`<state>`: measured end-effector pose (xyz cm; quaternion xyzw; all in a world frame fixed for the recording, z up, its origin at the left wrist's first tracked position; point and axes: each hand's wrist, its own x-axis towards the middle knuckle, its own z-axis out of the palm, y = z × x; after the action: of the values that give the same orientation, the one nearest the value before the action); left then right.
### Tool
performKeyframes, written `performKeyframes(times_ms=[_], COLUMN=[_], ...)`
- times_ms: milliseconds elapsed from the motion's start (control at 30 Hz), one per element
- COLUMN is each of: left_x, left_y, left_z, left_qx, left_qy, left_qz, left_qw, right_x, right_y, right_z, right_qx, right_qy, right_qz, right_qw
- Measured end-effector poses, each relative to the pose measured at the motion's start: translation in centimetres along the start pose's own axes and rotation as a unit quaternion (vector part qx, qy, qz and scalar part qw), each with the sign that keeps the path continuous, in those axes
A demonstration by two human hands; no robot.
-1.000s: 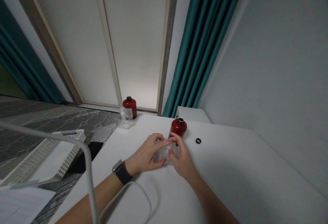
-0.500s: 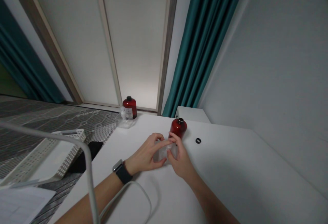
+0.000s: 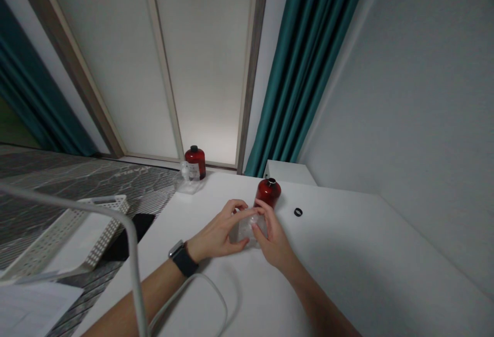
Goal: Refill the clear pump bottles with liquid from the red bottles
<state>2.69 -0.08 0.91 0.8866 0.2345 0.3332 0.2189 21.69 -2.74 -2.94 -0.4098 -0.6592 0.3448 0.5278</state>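
Note:
Both of my hands meet over a small clear plastic packet [image 3: 247,230] on the white table [image 3: 347,260]. My left hand [image 3: 218,234], with a dark watch [image 3: 181,259] on its wrist, pinches the packet's left side between thumb and fingers. My right hand [image 3: 273,239] grips its right side, fingers curled over the top edge. Just behind them stands a red bottle [image 3: 268,192] with its mouth uncovered. A small black cap ring [image 3: 297,212] lies on the table to its right.
A second red bottle [image 3: 195,162] with a black cap and a small clear dispenser [image 3: 187,172] stand at the table's far left corner. A white perforated basket [image 3: 69,234], a white cable [image 3: 200,296] and a white lamp arm [image 3: 127,244] lie at the left. Teal curtains [image 3: 304,69] hang behind.
Almost nothing moved. My fingers have shifted slightly on the clear packet and the hands stay in the same place.

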Motion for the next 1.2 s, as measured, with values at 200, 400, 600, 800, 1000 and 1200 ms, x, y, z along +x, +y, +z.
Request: performKeyframes(times_ms=[200, 400, 600, 800, 1000, 1200], left_x=[-0.5, -0.4, -0.6, -0.4, -0.3, -0.1], left_y=[-1.7, -2.2, -2.5, -2.4, -2.4, -2.2], left_z=[0.0, 0.4, 0.8, 1.6, 2.2, 1.8], left_qx=[-0.061, -0.101, -0.100, -0.092, -0.069, -0.059], left_qy=[0.003, -0.001, -0.005, 0.007, 0.022, 0.019], left_qz=[-0.098, -0.130, -0.125, -0.120, -0.132, -0.133], left_qw=[0.993, 0.986, 0.987, 0.988, 0.989, 0.989], right_x=[0.3, 0.1, -0.1, -0.3, -0.4, -0.2], right_y=[-0.5, 0.0, 0.3, -0.1, -0.6, -2.2], right_z=[-1.1, -0.4, 0.3, 0.9, 1.5, 0.8], right_qx=[0.020, 0.026, 0.015, 0.006, -0.032, -0.084], right_qy=[-0.053, -0.023, 0.017, 0.044, 0.074, 0.033], right_qz=[0.018, 0.021, 0.025, 0.038, 0.047, 0.019], right_qw=[0.998, 0.999, 0.999, 0.998, 0.996, 0.996])
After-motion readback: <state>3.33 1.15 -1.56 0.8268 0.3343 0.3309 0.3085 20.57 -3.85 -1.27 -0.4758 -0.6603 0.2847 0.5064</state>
